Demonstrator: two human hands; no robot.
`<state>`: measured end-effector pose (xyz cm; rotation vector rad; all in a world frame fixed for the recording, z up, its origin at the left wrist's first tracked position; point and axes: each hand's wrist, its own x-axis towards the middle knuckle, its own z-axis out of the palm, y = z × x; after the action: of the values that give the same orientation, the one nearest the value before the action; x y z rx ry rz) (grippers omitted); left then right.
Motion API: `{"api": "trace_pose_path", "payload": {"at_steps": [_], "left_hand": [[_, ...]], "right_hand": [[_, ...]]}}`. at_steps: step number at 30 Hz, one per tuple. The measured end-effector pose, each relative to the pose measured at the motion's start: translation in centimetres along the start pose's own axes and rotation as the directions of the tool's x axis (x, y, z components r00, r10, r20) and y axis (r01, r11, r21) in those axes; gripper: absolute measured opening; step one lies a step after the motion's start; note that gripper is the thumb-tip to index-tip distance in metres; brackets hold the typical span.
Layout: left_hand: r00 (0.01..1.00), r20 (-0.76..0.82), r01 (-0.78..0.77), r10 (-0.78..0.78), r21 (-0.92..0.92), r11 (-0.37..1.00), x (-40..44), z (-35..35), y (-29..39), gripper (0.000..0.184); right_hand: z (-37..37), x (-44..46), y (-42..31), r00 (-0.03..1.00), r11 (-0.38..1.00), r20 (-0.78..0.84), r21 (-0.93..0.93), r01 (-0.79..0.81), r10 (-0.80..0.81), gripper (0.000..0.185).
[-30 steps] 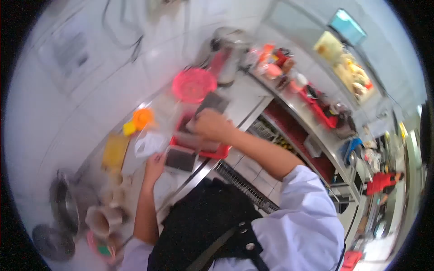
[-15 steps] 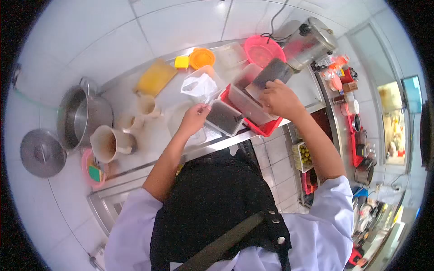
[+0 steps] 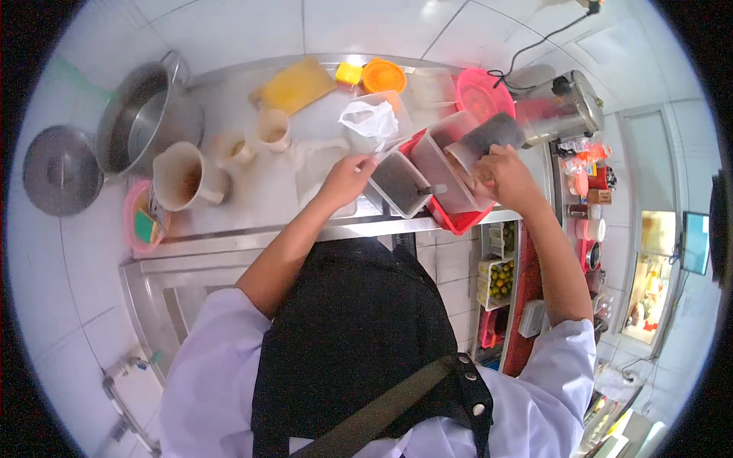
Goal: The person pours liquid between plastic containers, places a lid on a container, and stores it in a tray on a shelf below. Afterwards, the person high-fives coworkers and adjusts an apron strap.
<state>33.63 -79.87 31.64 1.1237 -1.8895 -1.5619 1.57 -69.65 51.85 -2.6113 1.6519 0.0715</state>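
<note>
My left hand (image 3: pixel 350 182) is closed with its fingertips at the left rim of a clear plastic container (image 3: pixel 401 183), which has a dark inside. Beside that container, a taller clear plastic bin (image 3: pixel 450 174) stands in a red tray (image 3: pixel 458 219). Over the bin, my right hand (image 3: pixel 505 177) grips a boxy, dark grey thing (image 3: pixel 498 133) with a paler side, held tilted. Blur keeps me from telling its exact kind. A white plastic bag (image 3: pixel 370 120) lies on a clear box behind my left hand.
Several beige jugs (image 3: pixel 179 177), a large metal pot (image 3: pixel 149 114) and a pink basket (image 3: pixel 137 221) with a sponge stand left. Behind are a yellow board (image 3: pixel 294 85), an orange strainer (image 3: pixel 384 75), a pink basin (image 3: pixel 485 93) and a metal dispenser (image 3: pixel 561 111). The steel counter edge (image 3: pixel 347 228) runs before me.
The camera view has shifted, so the counter things appear farther right. My right hand still holds the dark grey thing over the bin, now at a different tilt. My left hand stays at the container's rim.
</note>
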Motion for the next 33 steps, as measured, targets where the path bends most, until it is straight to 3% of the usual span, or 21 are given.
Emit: {"api": "trace_pose_path", "payload": {"at_steps": [1, 3, 5, 8, 12, 16, 18, 19, 21, 22, 24, 25, 27, 28, 30, 32, 33], "left_hand": [[1.000, -0.018, 0.010, -0.010, -0.006, 1.000, -0.2, 0.3, -0.7, 0.045], [0.976, -0.195, -0.073, 0.093, 0.105, 0.992, -0.7, 0.6, -1.3, 0.043], [0.970, -0.237, -0.039, 0.057, 0.082, 0.996, -1.3, 0.3, -1.7, 0.042], [0.953, -0.304, 0.017, 0.004, 0.065, 0.998, -3.0, 0.1, -2.5, 0.039], [0.925, -0.376, 0.071, -0.062, 0.012, 0.997, -6.6, -0.6, -1.4, 0.037], [0.870, -0.491, 0.064, -0.052, 0.008, 0.998, -10.8, 0.0, -1.5, 0.038], [0.818, -0.575, 0.049, -0.008, 0.056, 0.997, -13.3, 0.9, -0.8, 0.038], [0.802, -0.597, 0.060, -0.017, 0.052, 0.997, -14.7, 1.5, -0.1, 0.038], [0.792, -0.580, 0.153, -0.188, -0.108, 0.982, -17.8, 3.1, 1.3, 0.038], [0.777, -0.597, 0.163, -0.200, -0.117, 0.980, -19.1, 4.3, 1.3, 0.038], [0.774, -0.572, 0.219, -0.270, -0.158, 0.963, -21.4, 6.9, 0.9, 0.037], [0.774, -0.565, 0.205, -0.284, -0.201, 0.958, -22.7, 8.3, 0.6, 0.035], [0.753, -0.600, 0.213, -0.271, -0.167, 0.963, -25.6, 11.4, 0.3, 0.035], [0.746, -0.626, 0.203, -0.230, -0.115, 0.972, -26.9, 12.5, 0.4, 0.034], [0.762, -0.574, 0.263, -0.300, -0.150, 0.953, -29.2, 14.2, 0.3, 0.035], [0.769, -0.571, 0.247, -0.286, -0.147, 0.958, -31.5, 16.5, -0.7, 0.031], [0.769, -0.509, 0.318, -0.387, -0.221, 0.922, -32.4, 17.4, -2.1, 0.031]], "right_hand": [[0.1, -0.1, -0.1, 0.998, 0.998, 0.056, 0.056, -0.020, 0.017, 0.021], [0.0, 0.0, 0.3, 0.993, 0.994, 0.117, 0.110, -0.026, 0.013, 0.024], [-0.2, 0.0, 0.9, 0.996, 0.996, 0.005, 0.022, -0.086, 0.086, 0.026], [-1.1, 0.3, -0.1, 0.990, 0.993, 0.140, 0.105, -0.049, 0.034, 0.026], [-0.9, 0.0, 0.7, 0.999, 0.996, 0.022, 0.080, 0.035, -0.037, 0.024], [-1.0, -0.5, 1.2, 0.992, 0.995, 0.117, 0.088, 0.039, -0.050, 0.020], [-0.7, -0.9, 2.0, 0.994, 0.992, -0.051, 0.073, 0.101, -0.097, 0.021], [-0.7, -1.1, 2.5, 0.991, 0.989, -0.052, 0.074, 0.129, -0.125, 0.021], [-0.4, -1.5, 3.5, 0.997, 0.980, 0.002, 0.186, 0.075, -0.077, 0.021], [0.0, -1.7, 3.8, 0.995, 0.977, 0.005, 0.189, 0.099, -0.102, 0.021], [0.9, -2.2, 4.1, 0.980, 0.982, -0.136, 0.096, 0.161, -0.147, 0.023], [0.6, -2.2, 3.9, 0.977, 0.978, -0.127, 0.103, 0.182, -0.169, 0.023], [-0.3, -2.1, 3.0, 0.997, 0.999, 0.071, 0.035, 0.036, -0.038, 0.025], [0.6, -2.4, 3.4, 0.996, 0.998, 0.077, 0.043, 0.052, -0.055, 0.025], [1.9, -1.9, 4.4, 0.991, 0.985, -0.085, 0.128, 0.112, -0.101, 0.029], [1.9, -1.9, 4.0, 0.982, 0.980, -0.096, 0.099, 0.171, -0.162, 0.032], [2.3, -1.9, 4.5, 0.988, 0.982, -0.080, 0.128, 0.142, -0.133, 0.033]]}}
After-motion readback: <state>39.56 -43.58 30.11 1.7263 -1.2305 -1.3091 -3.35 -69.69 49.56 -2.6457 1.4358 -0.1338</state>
